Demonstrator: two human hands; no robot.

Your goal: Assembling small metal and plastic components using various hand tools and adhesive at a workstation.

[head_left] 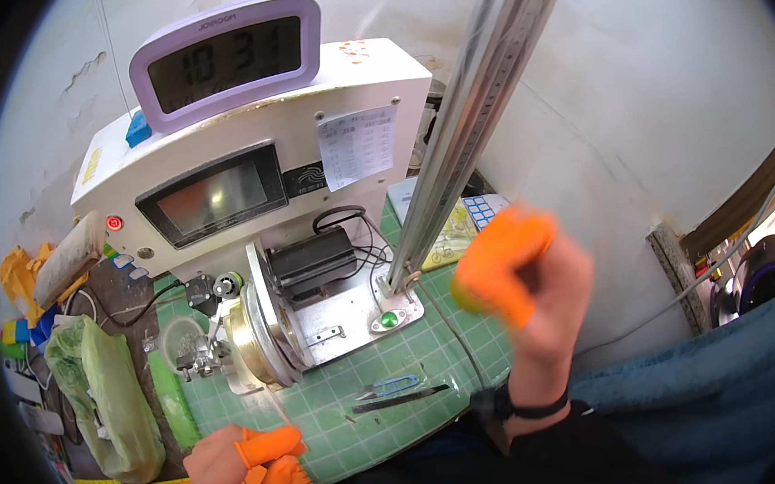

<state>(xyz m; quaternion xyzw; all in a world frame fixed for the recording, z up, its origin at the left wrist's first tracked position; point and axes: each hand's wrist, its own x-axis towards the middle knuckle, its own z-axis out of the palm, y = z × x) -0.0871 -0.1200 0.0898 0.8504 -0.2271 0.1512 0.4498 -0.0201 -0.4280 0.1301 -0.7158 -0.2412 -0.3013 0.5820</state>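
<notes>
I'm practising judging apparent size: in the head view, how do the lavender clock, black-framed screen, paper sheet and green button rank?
Largest to smallest:
lavender clock
black-framed screen
paper sheet
green button, by far the smallest

From the mat's (349, 445) middle, the machine (292, 127) stood toward eleven o'clock, the clock (228, 62) on top; the bag (113, 400) lay at nine, the left hand (219, 474) between seven and eight, the right hand (559, 288) between two and three. The motor (312, 266) sat between one and two from the wheel (250, 339). On the mat, the snips (390, 386) lay at twelve from the tool (400, 399).
</notes>
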